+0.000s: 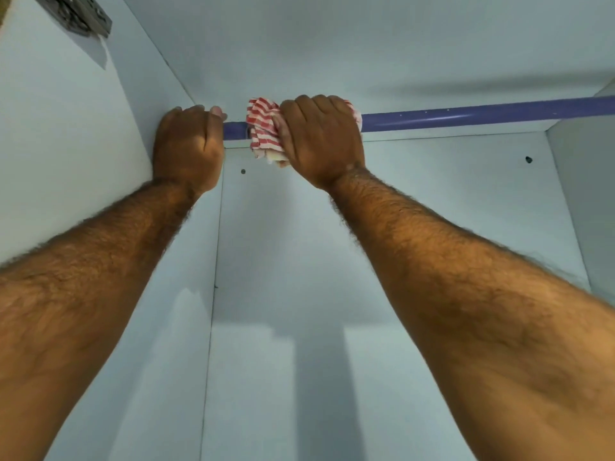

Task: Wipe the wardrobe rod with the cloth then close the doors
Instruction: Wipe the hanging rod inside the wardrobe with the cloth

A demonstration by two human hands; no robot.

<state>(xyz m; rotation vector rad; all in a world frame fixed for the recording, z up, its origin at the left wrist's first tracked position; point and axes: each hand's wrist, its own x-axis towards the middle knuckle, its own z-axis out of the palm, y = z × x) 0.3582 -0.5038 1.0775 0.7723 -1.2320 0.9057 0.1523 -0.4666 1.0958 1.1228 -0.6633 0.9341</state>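
Observation:
A purple wardrobe rod (466,116) runs across the top of the pale wardrobe interior, from the left wall to the right. My left hand (189,146) is closed around the rod's left end, right against the left side panel. My right hand (321,138) grips a red-and-white striped cloth (263,131) wrapped around the rod, just right of my left hand. A short bare stretch of rod shows between the two hands. The wardrobe doors are out of view.
A metal hinge (80,15) sits on the left side panel at the top left. The back panel (366,227) has two small dark holes. The right side panel (585,194) closes the space at the right.

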